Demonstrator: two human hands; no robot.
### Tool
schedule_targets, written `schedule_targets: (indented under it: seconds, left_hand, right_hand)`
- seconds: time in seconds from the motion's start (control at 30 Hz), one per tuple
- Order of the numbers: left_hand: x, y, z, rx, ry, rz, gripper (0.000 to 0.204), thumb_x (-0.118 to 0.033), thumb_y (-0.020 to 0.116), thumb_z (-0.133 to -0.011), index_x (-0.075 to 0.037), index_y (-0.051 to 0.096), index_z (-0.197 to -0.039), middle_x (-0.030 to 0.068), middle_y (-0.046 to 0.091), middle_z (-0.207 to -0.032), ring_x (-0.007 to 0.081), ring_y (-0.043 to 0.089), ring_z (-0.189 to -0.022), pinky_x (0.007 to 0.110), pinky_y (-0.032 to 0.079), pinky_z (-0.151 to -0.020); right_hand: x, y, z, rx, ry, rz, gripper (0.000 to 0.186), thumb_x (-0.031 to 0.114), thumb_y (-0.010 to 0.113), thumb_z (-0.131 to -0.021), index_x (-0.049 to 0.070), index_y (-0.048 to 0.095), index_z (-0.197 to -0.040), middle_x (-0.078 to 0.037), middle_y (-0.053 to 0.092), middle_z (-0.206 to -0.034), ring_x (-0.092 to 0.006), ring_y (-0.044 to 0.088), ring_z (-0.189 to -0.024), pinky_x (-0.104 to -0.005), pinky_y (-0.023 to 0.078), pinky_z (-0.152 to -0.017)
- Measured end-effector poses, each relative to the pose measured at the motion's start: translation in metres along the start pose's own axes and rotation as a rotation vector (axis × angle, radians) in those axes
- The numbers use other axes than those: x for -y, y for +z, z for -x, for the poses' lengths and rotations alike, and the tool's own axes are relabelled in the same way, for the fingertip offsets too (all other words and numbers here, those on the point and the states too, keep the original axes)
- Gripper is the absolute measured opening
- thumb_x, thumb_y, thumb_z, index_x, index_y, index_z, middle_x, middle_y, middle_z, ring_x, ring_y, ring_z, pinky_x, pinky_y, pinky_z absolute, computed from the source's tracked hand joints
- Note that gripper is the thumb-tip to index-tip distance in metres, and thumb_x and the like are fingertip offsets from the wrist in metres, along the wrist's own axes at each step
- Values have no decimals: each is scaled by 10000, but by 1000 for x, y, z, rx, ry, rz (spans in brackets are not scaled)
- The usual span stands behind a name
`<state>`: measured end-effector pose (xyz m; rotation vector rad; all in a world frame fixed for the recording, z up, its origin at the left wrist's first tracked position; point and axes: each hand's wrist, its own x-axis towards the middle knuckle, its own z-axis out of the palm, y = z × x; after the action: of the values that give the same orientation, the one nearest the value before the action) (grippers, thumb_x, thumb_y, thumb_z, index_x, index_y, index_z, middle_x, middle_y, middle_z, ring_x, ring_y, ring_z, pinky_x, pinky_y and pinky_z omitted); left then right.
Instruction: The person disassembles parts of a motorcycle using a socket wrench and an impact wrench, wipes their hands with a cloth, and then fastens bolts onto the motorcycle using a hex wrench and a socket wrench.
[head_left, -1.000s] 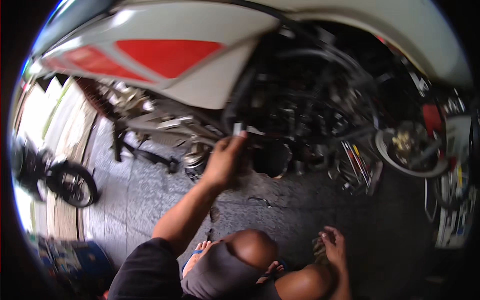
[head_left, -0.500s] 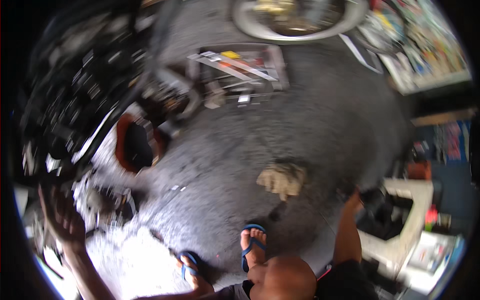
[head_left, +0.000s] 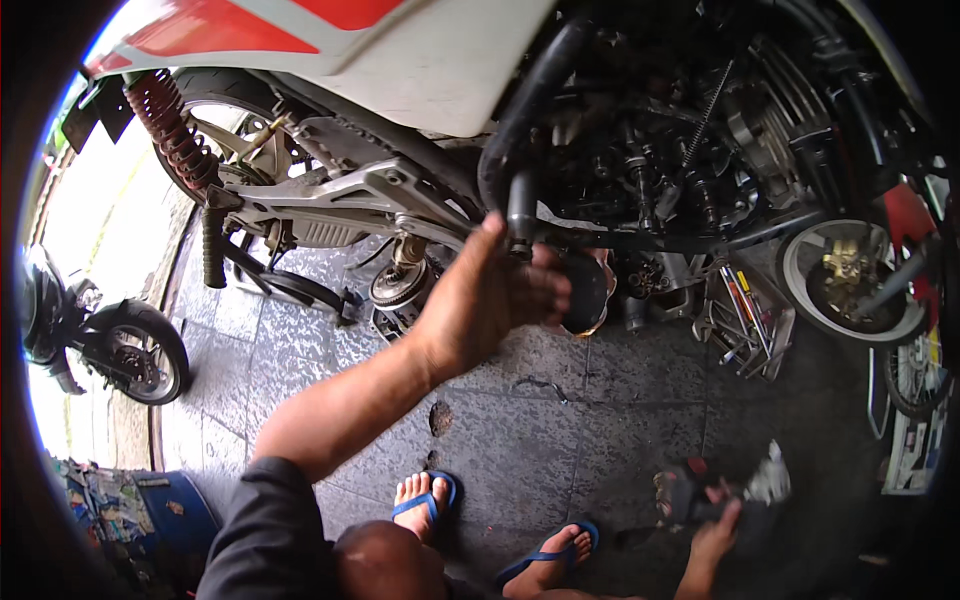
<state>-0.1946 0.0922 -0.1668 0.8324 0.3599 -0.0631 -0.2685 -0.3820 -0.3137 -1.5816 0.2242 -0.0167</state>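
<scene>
Left grip [head_left: 468, 312]: cylinder [head_left: 521, 208] just beside thumb tip; whether clasped, cannot tell | Right grip [head_left: 712, 540]: closed round blurred tool [head_left: 688, 503], its silvery end pointing right

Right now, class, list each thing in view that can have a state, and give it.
Left hand: beside a dark cylinder; grip unclear
Right hand: closed on a silver-ended object, blurred
Engine: side uncovered, inner parts exposed
Tool tray: uncovered, holding tools
Reddish coil spring: bare, mounted
Blue sandals: worn, on the floor
Background motorcycle: parked upright
</scene>
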Motion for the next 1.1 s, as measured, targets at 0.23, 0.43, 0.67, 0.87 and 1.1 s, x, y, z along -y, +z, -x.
schedule_targets:
  seconds: [0.23,0.43,0.67,0.87,1.1]
  left_hand:
    - [125,-61,54,-90,108,-761,602,-539,407,-975,-3,544,-1213,120,616,-1152,211,582,-1066,394,462,-933]
    - [124,-110,58,-202,-63,-300,618,-526,513,-938,35,561,-1194,157,621,-1133,202,584,-1047,324,474,-901]
    - [102,-95,50,-216,2,-450,596,-504,575,-911,40,585,-1153,140,660,-1007,177,623,-874,291,514,-679]
    - [100,-100,44,-251,108,-545,587,-495,558,-919,55,617,-1117,183,666,-1039,197,618,-959,304,475,-841]
    - [100,-89,35,-71,22,-426,711,-535,531,-924,68,490,-1298,214,543,-1302,241,494,-1220,329,360,-1031]
  right_hand:
    - [80,197,5,751,-769,637,248,168,441,-999,-16,571,-1102,-100,641,-974,-214,600,-1034,-403,415,-1043]
    - [91,310,54,514,-191,309,298,300,505,-1000,29,618,-946,-42,642,-855,-149,601,-883,-296,465,-839]
    - [85,344,66,213,-209,110,267,270,598,-952,2,611,-955,-57,636,-810,-153,614,-754,-299,496,-708]
    - [91,362,67,142,-289,64,263,224,690,-893,-8,621,-995,-74,658,-849,-182,634,-791,-318,495,-702]
    - [76,362,49,54,-520,196,261,189,676,-905,-18,606,-1048,-60,646,-867,-118,592,-695,-279,500,-655]
